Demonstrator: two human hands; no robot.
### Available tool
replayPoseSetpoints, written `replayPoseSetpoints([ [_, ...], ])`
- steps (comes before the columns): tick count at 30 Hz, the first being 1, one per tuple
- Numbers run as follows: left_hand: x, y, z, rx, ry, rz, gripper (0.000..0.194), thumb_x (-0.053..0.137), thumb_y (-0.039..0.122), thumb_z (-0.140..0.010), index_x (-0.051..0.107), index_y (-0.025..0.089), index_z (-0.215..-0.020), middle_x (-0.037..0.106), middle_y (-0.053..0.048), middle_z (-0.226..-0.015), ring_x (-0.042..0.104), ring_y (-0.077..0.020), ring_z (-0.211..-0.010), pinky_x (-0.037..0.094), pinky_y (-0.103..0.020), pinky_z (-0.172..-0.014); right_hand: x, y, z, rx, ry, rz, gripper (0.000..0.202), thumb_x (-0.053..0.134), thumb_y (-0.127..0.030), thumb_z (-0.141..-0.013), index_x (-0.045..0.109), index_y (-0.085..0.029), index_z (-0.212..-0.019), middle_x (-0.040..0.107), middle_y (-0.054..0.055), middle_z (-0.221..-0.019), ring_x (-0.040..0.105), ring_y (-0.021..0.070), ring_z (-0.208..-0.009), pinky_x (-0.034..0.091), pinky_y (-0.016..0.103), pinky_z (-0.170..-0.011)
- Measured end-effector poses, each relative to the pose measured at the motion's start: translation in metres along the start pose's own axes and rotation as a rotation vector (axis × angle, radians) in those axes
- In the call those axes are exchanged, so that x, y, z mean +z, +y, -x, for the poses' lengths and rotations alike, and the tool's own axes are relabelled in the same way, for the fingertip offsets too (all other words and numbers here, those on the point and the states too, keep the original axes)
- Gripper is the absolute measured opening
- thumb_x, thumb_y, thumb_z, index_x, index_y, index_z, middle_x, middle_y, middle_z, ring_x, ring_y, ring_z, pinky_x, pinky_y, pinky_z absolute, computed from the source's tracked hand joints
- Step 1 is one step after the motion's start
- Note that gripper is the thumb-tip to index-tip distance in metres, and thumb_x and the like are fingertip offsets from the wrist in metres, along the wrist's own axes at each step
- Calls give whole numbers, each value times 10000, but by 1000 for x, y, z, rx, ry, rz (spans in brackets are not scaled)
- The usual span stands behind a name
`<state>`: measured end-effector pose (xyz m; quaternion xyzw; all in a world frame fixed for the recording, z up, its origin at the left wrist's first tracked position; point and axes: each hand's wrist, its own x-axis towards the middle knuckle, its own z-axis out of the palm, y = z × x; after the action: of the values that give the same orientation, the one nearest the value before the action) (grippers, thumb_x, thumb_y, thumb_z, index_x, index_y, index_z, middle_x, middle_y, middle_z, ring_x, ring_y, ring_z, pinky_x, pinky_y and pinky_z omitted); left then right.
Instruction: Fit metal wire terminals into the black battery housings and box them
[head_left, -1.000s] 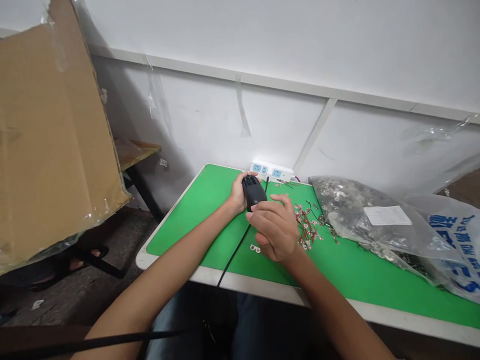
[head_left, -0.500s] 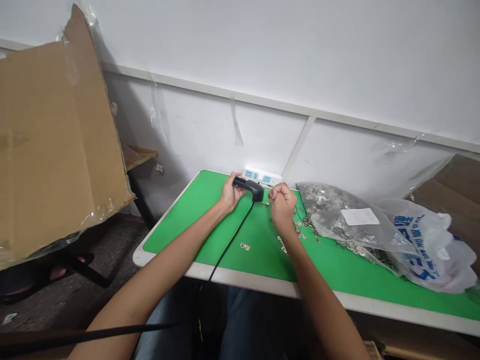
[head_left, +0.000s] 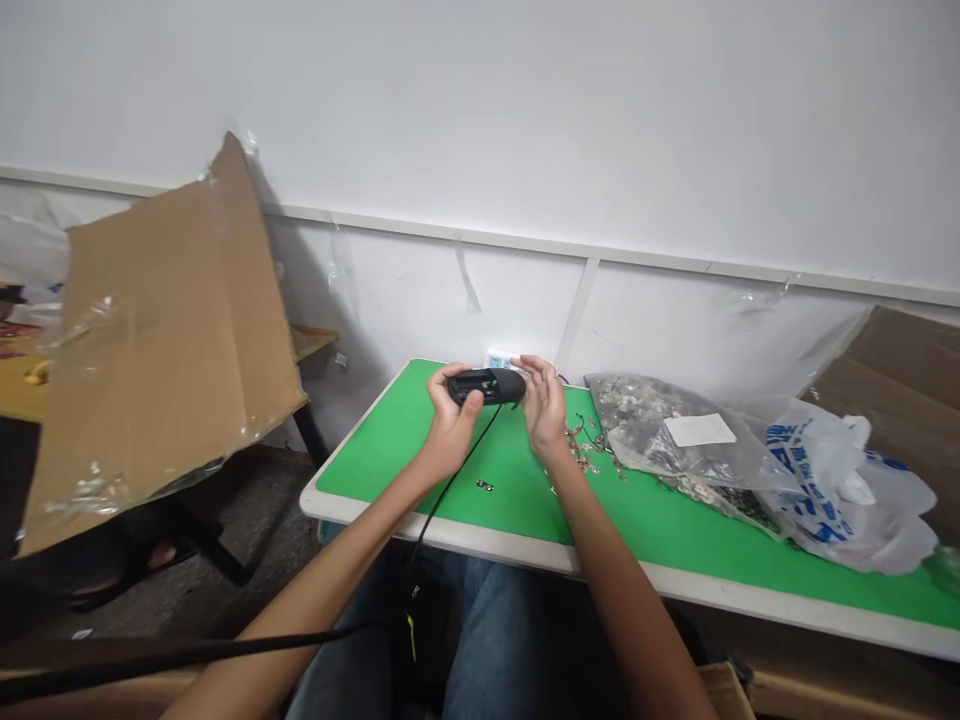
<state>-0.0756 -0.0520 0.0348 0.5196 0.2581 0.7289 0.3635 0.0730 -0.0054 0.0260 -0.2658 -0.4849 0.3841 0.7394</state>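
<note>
A black corded handheld device (head_left: 504,385) is up above the green tabletop, its hollow, open side facing me. My left hand (head_left: 450,420) is closed around its left end, thumb across the near edge. At its rounded right end is my right hand (head_left: 546,405), open with fingers stretched; whether the fingertips touch the casing I cannot tell. A thin black cable (head_left: 455,475) runs from the device down over the table edge. One small metal piece (head_left: 485,485) lies in front of the hands. Several small copper-coloured parts (head_left: 583,455) are scattered beside my right wrist.
A clear bag of metal parts (head_left: 645,410) and a white plastic bag (head_left: 840,490) take up the right of the green table (head_left: 375,450). Behind the hands is a power strip (head_left: 499,358) by the wall. A large cardboard sheet (head_left: 180,330) stands at left.
The device has turned so that its hollow side shows. My right hand has gone from a fist to stretched fingers beside the device's end. The camera view has shifted.
</note>
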Motion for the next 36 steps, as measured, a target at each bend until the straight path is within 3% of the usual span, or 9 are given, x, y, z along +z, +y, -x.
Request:
replayPoseSetpoints([
  [2, 0, 2, 16, 50, -100, -64, 586, 865, 499, -825, 539, 250, -1245, 567, -108, -1333, 568, -248, -1302, 429, -378, -1179, 7, -4, 10, -55, -44, 67, 552, 396, -697, -968, 693, -232, -974, 748, 64, -989, 684, 226, -958, 522, 380, -897],
  [6, 0, 2, 33, 129, -268, -140, 592, 869, 406, -837, 534, 248, -1299, 545, -141, -1393, 541, -272, -1383, 446, -446, -1195, 7, -10, 17, -113, 31, 190, 593, 431, -697, -962, 706, -227, -727, 726, 47, -770, 673, 220, -796, 524, 378, -857],
  [11, -4, 20, 32, 180, -355, -284, 471, 920, 262, -747, 691, 246, -1158, 698, -139, -1252, 658, -306, -1274, 521, -497, -1139, -4, -15, 9, -68, -20, 141, 618, 435, -712, -938, 724, -238, -666, 709, 44, -679, 665, 217, -720, 531, 376, -791],
  [17, -16, 36, 18, -73, -371, -306, 419, 982, 114, -551, 771, 261, -882, 800, -114, -1132, 736, -329, -1175, 484, -520, -1183, -10, -20, 10, -114, -116, 186, 608, 441, -681, -961, 734, -242, -659, 718, 45, -690, 657, 215, -706, 515, 376, -754],
  [22, -24, 36, 13, -290, -282, -220, 395, 951, 20, -529, 746, 276, -751, 813, -116, -1113, 743, -334, -1166, 448, -533, -1210, -11, -22, 9, -106, -156, 254, 613, 457, -699, -955, 747, -242, -667, 733, 49, -720, 660, 219, -729, 524, 379, -772],
  [26, -26, 37, 15, -295, -275, -188, 372, 918, 4, -577, 753, 277, -768, 813, -106, -1088, 740, -317, -1176, 531, -468, -1130, -11, -16, 6, 34, -222, 235, 701, 439, -799, -920, 748, -231, -650, 719, 49, -675, 663, 207, -701, 530, 363, -778],
  [31, -25, 47, 13, -261, -272, -225, 327, 901, 27, -623, 757, 270, -787, 810, -103, -990, 765, -298, -1090, 613, -362, -940, -7, 1, 5, 367, -345, 129, 866, 337, -956, -831, 746, -201, -718, 745, 71, -687, 698, 214, -683, 533, 332, -676],
  [34, -38, 62, 12, -242, -209, -224, 308, 895, 41, -641, 744, 270, -780, 810, -103, -977, 772, -295, -1067, 626, -362, -908, -6, 7, 7, 361, -270, 104, 818, 425, -946, -812, 761, -201, -857, 802, 88, -846, 745, 238, -831, 554, 338, -741],
  [36, -62, 76, 20, -200, -134, -271, 300, 911, 58, -637, 747, 266, -779, 812, -114, -993, 770, -300, -1082, 627, -380, -949, -7, 8, 9, 279, -174, 114, 736, 523, -887, -812, 756, -215, -1002, 817, 93, -1012, 751, 247, -957, 556, 352, -818],
])
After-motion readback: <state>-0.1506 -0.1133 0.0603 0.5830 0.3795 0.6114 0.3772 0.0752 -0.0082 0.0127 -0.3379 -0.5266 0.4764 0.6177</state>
